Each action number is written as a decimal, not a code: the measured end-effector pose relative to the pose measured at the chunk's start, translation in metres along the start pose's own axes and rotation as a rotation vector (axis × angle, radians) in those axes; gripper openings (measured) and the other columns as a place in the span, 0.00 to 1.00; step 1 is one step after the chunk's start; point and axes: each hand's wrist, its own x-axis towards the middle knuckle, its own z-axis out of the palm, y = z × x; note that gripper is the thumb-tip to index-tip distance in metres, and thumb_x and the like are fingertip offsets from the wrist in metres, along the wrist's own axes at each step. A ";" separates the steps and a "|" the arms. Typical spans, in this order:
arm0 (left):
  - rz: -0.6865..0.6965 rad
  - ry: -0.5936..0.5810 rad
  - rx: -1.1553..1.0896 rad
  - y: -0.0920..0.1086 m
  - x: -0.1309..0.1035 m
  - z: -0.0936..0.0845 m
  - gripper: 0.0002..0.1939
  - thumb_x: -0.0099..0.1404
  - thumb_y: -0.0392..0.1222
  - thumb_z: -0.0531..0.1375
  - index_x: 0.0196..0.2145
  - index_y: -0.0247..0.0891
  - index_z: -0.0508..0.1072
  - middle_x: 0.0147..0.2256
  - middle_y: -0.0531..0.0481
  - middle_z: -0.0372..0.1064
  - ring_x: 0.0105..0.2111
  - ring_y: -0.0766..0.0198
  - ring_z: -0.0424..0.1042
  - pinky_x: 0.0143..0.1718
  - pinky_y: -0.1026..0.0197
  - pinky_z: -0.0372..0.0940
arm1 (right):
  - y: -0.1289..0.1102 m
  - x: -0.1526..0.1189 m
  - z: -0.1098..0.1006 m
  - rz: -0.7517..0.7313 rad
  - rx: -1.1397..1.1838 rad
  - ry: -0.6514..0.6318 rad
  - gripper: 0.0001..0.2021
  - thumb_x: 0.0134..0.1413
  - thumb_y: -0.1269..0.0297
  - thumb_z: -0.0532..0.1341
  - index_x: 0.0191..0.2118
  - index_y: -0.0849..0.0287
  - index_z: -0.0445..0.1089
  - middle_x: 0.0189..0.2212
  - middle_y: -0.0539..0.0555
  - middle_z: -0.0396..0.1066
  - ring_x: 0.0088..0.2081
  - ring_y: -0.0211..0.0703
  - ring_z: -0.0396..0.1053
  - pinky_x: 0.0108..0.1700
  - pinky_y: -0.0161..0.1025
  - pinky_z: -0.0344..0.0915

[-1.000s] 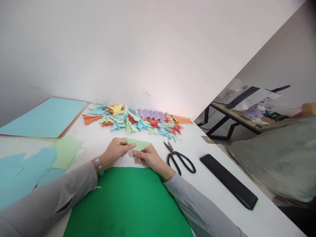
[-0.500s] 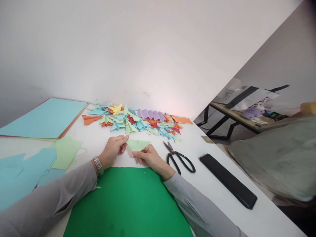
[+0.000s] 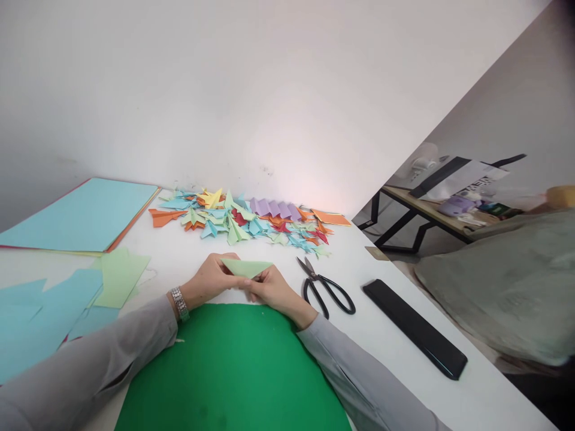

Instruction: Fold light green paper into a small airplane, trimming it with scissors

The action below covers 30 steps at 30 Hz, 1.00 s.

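Left fingers, right fingers pinched on green paper, scissors apart rightward, tabletop between

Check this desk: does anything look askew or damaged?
The blue paper pieces at left look untidy: they overlap loosely with uneven edges, unlike the neater sheet stack behind. Also, the scissors lie slightly open beside the right hand.

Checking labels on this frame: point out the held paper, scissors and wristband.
Held paper (image 3: 246, 268): head view, middle of its pale green face.
Scissors (image 3: 316, 278): head view, by the pivot, between blades and handles.
Wristband (image 3: 179, 303): head view, on the silver links.
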 end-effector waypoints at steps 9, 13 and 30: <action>0.059 0.047 0.088 -0.005 0.001 -0.002 0.18 0.49 0.48 0.65 0.15 0.35 0.64 0.15 0.58 0.55 0.15 0.74 0.55 0.17 0.67 0.50 | 0.002 0.000 0.002 -0.007 -0.040 -0.026 0.15 0.48 0.55 0.61 0.22 0.63 0.71 0.11 0.44 0.59 0.14 0.29 0.50 0.17 0.30 0.48; 0.035 0.062 0.098 -0.001 0.000 -0.001 0.19 0.52 0.50 0.63 0.15 0.35 0.63 0.15 0.58 0.55 0.15 0.73 0.55 0.17 0.67 0.50 | 0.005 0.001 0.003 -0.006 -0.054 -0.023 0.16 0.48 0.53 0.61 0.25 0.64 0.71 0.11 0.44 0.59 0.13 0.29 0.50 0.17 0.30 0.48; -0.001 0.128 0.079 0.002 0.001 -0.003 0.16 0.49 0.50 0.65 0.17 0.34 0.70 0.22 0.54 0.62 0.16 0.74 0.55 0.17 0.67 0.52 | -0.001 -0.002 0.002 0.004 -0.029 -0.034 0.18 0.47 0.53 0.61 0.17 0.62 0.66 0.09 0.45 0.57 0.13 0.29 0.49 0.18 0.31 0.47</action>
